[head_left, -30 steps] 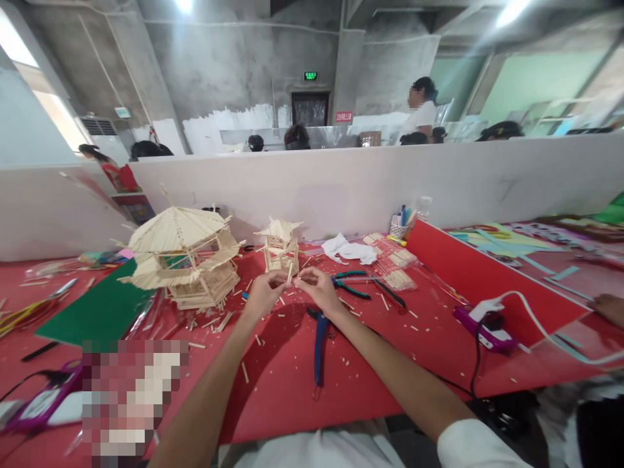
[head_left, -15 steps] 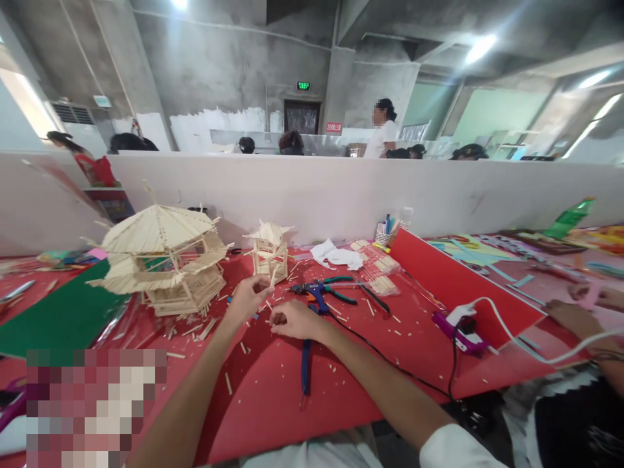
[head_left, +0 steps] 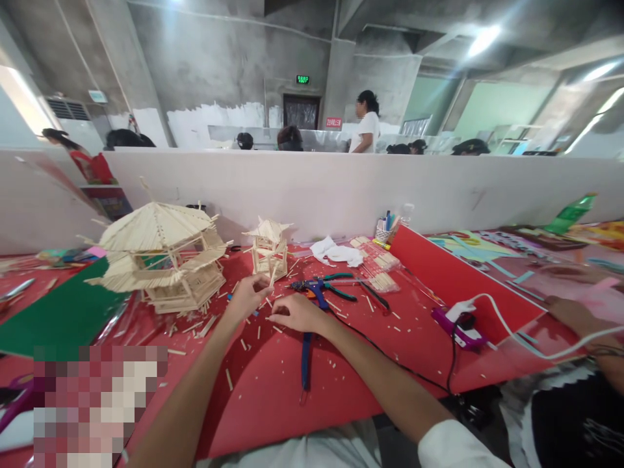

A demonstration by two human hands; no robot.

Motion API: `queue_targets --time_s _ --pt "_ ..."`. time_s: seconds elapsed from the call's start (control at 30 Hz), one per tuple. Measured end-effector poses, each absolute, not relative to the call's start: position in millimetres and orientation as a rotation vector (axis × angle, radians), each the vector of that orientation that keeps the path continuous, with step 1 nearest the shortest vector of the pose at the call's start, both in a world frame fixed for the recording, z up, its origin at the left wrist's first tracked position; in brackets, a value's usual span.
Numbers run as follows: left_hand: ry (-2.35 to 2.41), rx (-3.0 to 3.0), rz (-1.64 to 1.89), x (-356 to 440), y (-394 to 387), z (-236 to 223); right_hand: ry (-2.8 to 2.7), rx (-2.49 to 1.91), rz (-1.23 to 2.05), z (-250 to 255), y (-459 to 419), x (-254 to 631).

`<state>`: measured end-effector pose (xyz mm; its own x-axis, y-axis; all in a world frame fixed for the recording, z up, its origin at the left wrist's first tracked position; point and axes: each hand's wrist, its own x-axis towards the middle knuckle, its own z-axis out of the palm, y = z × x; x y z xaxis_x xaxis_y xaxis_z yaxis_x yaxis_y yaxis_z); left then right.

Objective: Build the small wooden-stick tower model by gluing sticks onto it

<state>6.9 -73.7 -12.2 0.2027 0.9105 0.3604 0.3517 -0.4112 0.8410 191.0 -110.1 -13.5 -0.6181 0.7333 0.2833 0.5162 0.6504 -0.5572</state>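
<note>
My left hand [head_left: 249, 296] pinches a short, pale wooden stick [head_left: 273, 275] that points upward in front of a small stick-built pavilion [head_left: 270, 250]. Close by on its right, my right hand [head_left: 297, 312] has thumb and fingertips pressed together; a tiny pale bit seems to show at the tips, too small to name. Behind the right hand lie a blue glue gun [head_left: 319, 294] and pliers with green-and-black handles [head_left: 344, 297]. A blue-handled tool [head_left: 305, 364] sticks out from under my right wrist. Left of my hands stands a larger two-roofed stick pavilion [head_left: 160, 260].
Stick scraps litter the red tabletop [head_left: 263, 403]. Packs of sticks [head_left: 383, 270], white tissue [head_left: 336, 252] and a pen holder [head_left: 385, 227] are further back. A purple power strip [head_left: 458, 328] with cables sits right, beside a red board [head_left: 463, 286]. A neighbour's hand [head_left: 570, 312] works beyond.
My right hand has turned slightly, its fingertips drawn closer together near the left hand. My left hand holds its stick almost in the same spot. The standing person in the background moved left.
</note>
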Motion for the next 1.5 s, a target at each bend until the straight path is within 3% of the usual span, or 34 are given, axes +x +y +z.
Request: queue_targets --time_s 0.37,1.17,1.5 --pt "1.097 1.793 1.062 9 -69 -20 -2.167 -1.020 0.530 -15 -102 195" --pt "1.034 1.723 0.907 15 -74 -23 -1.698 -0.876 0.985 -34 -77 198" --pt "1.045 1.736 0.886 13 -73 -26 -1.644 -0.883 0.997 -40 -77 195"
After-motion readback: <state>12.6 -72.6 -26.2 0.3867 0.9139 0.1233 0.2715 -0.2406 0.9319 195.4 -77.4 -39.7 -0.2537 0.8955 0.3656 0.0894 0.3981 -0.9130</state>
